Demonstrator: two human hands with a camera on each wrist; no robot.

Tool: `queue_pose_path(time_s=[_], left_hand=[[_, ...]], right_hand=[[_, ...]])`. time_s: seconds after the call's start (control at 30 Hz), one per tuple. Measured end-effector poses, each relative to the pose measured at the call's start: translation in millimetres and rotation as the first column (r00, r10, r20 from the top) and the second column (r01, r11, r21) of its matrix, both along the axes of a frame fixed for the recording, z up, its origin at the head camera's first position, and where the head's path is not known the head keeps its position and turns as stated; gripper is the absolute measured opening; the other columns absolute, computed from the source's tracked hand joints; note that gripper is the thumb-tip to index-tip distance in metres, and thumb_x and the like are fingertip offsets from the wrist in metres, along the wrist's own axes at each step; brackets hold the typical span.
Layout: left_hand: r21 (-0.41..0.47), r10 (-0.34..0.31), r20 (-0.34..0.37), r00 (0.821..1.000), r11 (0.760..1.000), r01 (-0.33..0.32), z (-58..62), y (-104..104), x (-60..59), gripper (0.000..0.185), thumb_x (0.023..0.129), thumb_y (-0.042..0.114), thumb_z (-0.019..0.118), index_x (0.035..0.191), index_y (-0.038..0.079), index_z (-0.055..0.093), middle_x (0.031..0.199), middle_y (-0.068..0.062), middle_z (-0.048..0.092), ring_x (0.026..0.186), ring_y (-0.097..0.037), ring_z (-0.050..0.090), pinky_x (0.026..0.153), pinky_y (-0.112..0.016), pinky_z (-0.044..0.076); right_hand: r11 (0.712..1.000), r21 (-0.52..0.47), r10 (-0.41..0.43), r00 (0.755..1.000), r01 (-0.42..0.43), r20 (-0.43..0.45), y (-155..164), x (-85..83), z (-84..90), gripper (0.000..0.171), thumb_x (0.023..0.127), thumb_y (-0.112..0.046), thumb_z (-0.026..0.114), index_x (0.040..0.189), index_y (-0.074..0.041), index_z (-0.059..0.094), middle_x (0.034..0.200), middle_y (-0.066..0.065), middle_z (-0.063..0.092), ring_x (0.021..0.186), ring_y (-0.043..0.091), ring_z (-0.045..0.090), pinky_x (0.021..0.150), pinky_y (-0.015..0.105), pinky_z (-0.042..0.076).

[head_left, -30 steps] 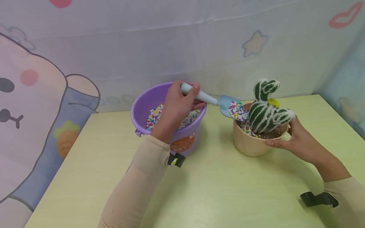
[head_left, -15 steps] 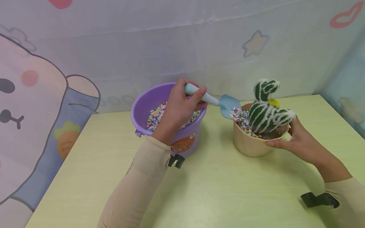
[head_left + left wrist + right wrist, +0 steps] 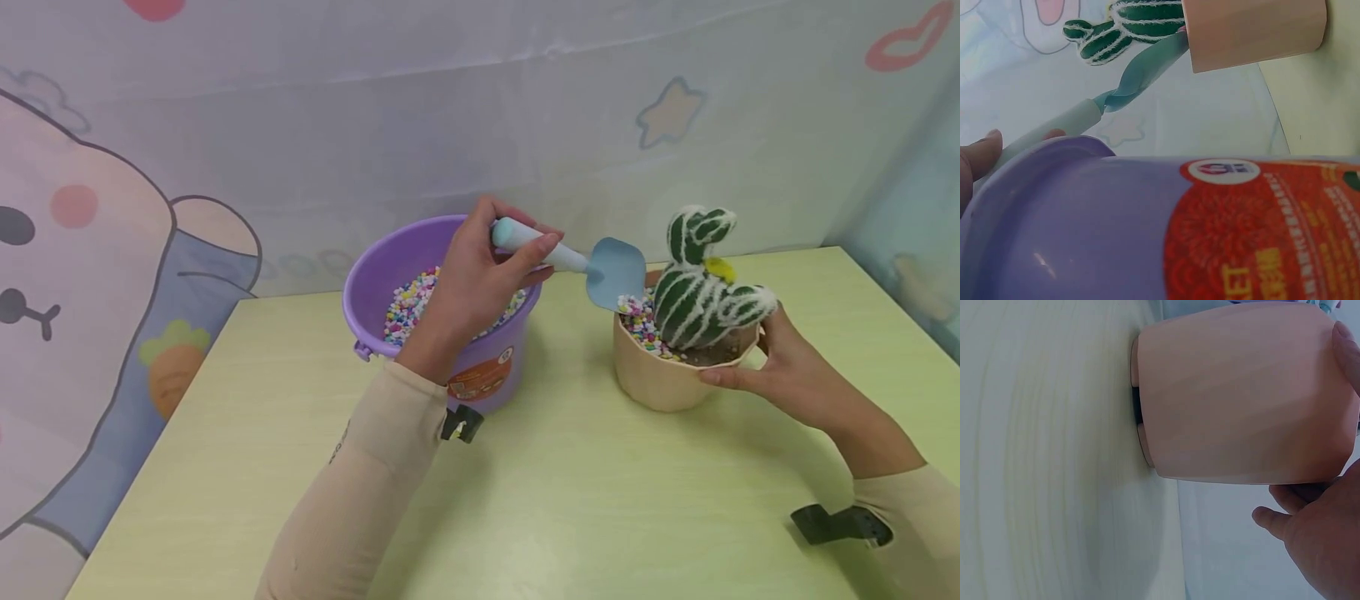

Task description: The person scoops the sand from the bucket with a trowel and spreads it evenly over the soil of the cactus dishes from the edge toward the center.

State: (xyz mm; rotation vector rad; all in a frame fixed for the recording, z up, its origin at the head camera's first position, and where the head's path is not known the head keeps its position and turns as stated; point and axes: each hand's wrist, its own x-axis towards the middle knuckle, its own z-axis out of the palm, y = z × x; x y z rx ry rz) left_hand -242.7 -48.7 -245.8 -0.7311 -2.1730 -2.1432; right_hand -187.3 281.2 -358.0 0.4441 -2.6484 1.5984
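Note:
My left hand (image 3: 483, 275) grips the pale handle of a small blue trowel (image 3: 617, 273) above the bucket's right rim. The trowel's blade is tipped over the left edge of a peach flower pot (image 3: 660, 387), a few pebbles at its tip. Colourful pebbles (image 3: 647, 327) cover the left part of the pot's brown soil. A green knitted cactus (image 3: 693, 308) with white stripes and a yellow flower stands in the pot. My right hand (image 3: 798, 379) holds the pot's right rim, thumb in front; the right wrist view shows the pot's side (image 3: 1241, 394) and some fingers.
A purple bucket (image 3: 367, 292) of colourful pebbles stands left of the pot on the pale yellow table (image 3: 570, 500). Its red label (image 3: 1229, 231) shows in the left wrist view. A printed cloth (image 3: 450, 108) hangs behind the table.
The trowel has tilted steeper and moved slightly right with my left hand. Pebbles have slid off its blade into the pot. My right hand has stayed on the pot.

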Motion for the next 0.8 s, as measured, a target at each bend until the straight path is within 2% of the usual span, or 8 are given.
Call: queue_pose_path(time_s=[0.37, 0.57, 0.8], left_hand=[[0.017, -0.063, -0.054, 0.997, 0.998, 0.064, 0.1, -2.1, 2.4, 0.019, 0.094, 0.0, 0.064, 0.105, 0.001, 0.048, 0.11, -0.016, 0.07, 0.101, -0.023, 0.068, 0.082, -0.036, 0.06], [0.012, -0.064, -0.09, 0.994, 0.998, 0.066, -1.6, -4.4, 1.9, 0.019, 0.094, -0.001, 0.065, 0.104, 0.001, 0.049, 0.112, -0.017, 0.069, 0.099, -0.024, 0.068, 0.082, -0.036, 0.06], [-0.012, -0.077, -0.1, 0.992, 0.997, 0.076, -1.7, -3.1, 1.7, 0.018, 0.094, 0.0, 0.064, 0.105, 0.0, 0.049, 0.114, -0.016, 0.068, 0.099, -0.024, 0.068, 0.083, -0.036, 0.06]], right_hand=[[1.0, -0.02, 0.013, 1.0, -0.014, -0.019, -1.3, 0.0, 0.2, 0.099, 0.083, 0.0, 0.078, 0.153, -0.027, 0.013, 0.154, 0.011, 0.014, 0.145, 0.028, 0.005, 0.11, 0.073, 0.003], [0.999, -0.026, 0.018, 0.999, -0.019, -0.027, -2.3, -1.6, 0.4, 0.099, 0.082, 0.001, 0.078, 0.152, -0.026, 0.014, 0.153, 0.01, 0.015, 0.145, 0.029, 0.006, 0.109, 0.075, 0.004], [1.0, -0.016, 0.009, 1.0, -0.009, -0.014, -0.7, 0.6, -0.1, 0.1, 0.083, 0.0, 0.078, 0.153, -0.028, 0.013, 0.153, 0.01, 0.015, 0.145, 0.03, 0.006, 0.109, 0.074, 0.004]])
